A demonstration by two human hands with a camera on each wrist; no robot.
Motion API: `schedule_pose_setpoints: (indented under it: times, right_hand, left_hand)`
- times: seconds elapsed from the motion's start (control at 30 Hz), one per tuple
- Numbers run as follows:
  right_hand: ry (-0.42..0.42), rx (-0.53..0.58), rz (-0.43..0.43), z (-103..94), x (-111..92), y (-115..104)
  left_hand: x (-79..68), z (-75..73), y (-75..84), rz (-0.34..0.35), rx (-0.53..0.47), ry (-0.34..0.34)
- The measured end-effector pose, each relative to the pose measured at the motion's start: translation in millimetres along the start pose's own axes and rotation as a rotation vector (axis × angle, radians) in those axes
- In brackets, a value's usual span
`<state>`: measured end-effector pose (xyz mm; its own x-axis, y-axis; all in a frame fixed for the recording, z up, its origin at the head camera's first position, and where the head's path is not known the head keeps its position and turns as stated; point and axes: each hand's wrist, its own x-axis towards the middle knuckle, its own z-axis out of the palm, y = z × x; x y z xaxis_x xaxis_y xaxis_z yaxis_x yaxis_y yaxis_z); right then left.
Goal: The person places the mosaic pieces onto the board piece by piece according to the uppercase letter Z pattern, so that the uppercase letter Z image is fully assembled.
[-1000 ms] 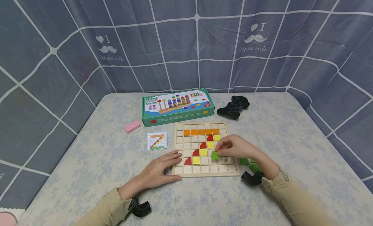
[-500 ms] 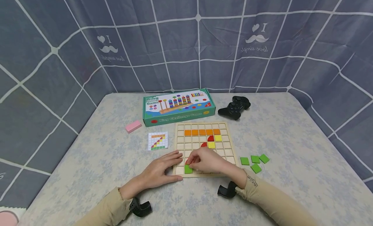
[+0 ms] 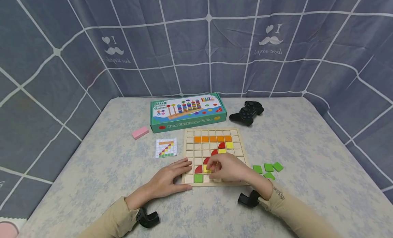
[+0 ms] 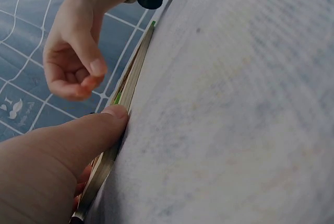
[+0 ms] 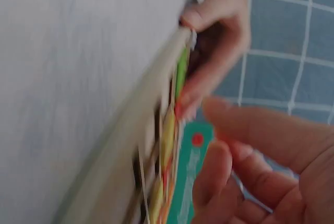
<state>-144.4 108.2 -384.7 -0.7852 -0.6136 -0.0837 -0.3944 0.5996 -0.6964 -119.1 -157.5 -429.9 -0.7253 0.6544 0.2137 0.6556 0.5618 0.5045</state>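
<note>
A wooden grid board [image 3: 181, 153] lies on the table with an orange row, a diagonal of red quarter-circles and yellow squares, and one green square tile [image 3: 198, 178] in its front row. My left hand [image 3: 168, 178] rests at the board's left edge, fingers stretched over it and thumb [image 4: 112, 117] at the front corner. Above the board's front rows hovers my right hand [image 3: 228, 167], its fingers loosely bent. Nothing sits between that hand's thumb and fingertips, which stand apart in the right wrist view. It hides part of the diagonal and front cells.
Several loose green tiles [image 3: 268, 167] lie right of the board. To its left are a pattern card [image 3: 166, 148] and a pink block [image 3: 140, 132]. Behind it stand a green game box [image 3: 188, 112] and a black game controller [image 3: 247, 113].
My right hand carried a green tile leftward to the board's front row and let go of it there. It has since lifted slightly and moved right. The left hand has stayed put.
</note>
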Motion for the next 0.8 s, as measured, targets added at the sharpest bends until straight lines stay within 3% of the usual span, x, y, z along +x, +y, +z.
schedule_pose_setpoints:
  times: [0.17, 0.33, 0.57, 0.8]
  right_hand:
    - [-0.061, 0.155, -0.068, -23.7, -12, 21]
    - [-0.108, 0.249, -0.042, -48.3, -25, 36]
    - [-0.14, 0.245, -0.048, -76.3, -38, 59]
    - [-0.215, 0.299, -0.031, -89.9, -45, 92]
  left_hand:
    - [-0.4, 0.5, -0.8, 0.002, 0.0, 0.002]
    - [-0.6, 0.6, -1.1, 0.003, -0.002, 0.002]
    - [-0.8, 0.8, -1.9, 0.003, 0.001, 0.005]
    - [-1.1, 1.2, -1.5, 0.0, 0.007, 0.003]
